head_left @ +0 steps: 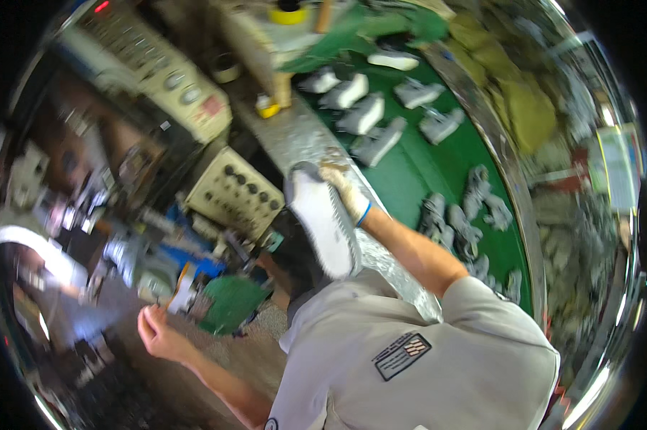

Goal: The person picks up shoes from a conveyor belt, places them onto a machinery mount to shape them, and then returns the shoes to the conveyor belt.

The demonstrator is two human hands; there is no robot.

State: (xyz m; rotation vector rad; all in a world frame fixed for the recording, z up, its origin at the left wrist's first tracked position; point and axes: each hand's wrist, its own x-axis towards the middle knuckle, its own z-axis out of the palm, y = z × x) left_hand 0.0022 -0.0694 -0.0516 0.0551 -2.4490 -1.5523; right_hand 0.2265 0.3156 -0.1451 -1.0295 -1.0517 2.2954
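Observation:
In my gloved right hand (345, 190) is a grey shoe, its pale sole (321, 218) turned up toward me. The fingers close around one end of it, and its other end lies near the front of my shirt. My bare left hand (162, 335) is held out at the lower left, beside the machine parts. Its thumb and fingers come together in a pinch; blur hides whatever may be between them. A thin yellow-orange piece (179, 288) shows just past the fingertips.
A green conveyor belt (409, 175) with several grey shoes (438, 125) runs along the right, bordered by a metal ledge (295, 122). Control panels with knobs (236, 193) and a blurred machine (148, 276) stand at left. Yellow-green fabric (520, 107) is piled beyond the belt.

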